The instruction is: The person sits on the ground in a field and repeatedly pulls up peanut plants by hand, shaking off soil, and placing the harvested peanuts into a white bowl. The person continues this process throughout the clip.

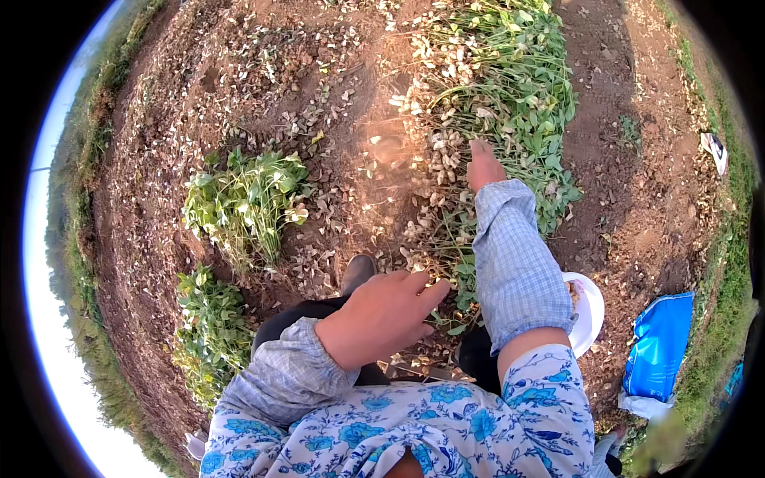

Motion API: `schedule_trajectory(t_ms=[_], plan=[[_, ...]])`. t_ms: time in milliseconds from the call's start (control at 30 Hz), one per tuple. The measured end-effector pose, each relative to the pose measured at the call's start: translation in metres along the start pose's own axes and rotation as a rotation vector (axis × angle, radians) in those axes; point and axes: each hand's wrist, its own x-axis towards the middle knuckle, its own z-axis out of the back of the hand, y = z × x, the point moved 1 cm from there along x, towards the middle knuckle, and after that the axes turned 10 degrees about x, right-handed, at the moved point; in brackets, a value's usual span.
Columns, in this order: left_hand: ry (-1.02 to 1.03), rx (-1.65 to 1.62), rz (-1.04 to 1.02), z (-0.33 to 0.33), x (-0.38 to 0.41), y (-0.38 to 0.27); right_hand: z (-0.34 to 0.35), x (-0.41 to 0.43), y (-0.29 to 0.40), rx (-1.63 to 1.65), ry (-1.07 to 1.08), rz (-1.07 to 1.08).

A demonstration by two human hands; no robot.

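Note:
A long row of pulled peanut plants (514, 101) lies on the soil ahead of me. Its green leaves face right, and clusters of pale peanut pods (445, 149) show along the left side. My right hand (484, 167) reaches out to the stems beside those pods. Its fingers point away from me, and whether they grip any stem cannot be made out. Close to my body, my left hand (382, 316) hovers above my lap with its fingers apart and nothing visible in them. The palm side is hidden.
Two heaps of plants, an upper bunch (248, 206) and a lower bunch (209, 334), lie to my left. A white bucket (588, 313) stands by my right elbow, partly hidden by the sleeve. Farther right is a blue sack (657, 349). My shoe (358, 273) rests on leaf-strewn soil.

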Motion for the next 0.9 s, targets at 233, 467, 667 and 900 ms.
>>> schedule_trajectory(t_ms=[233,467,667,900], plan=[[0.039,0.023,0.061,-0.002,-0.009,0.007,-0.016,-0.033,0.003,-0.142,0.303,-0.261],[0.037,0.055,0.143,0.006,-0.009,-0.001,0.013,-0.104,0.006,-0.101,0.06,-0.017],[-0.68,-0.236,0.286,0.011,0.007,0.039,0.111,-0.18,0.058,-0.005,-0.119,0.228],[0.117,-0.898,0.47,-0.051,0.029,0.058,0.169,-0.283,0.125,0.166,-0.224,0.555]])
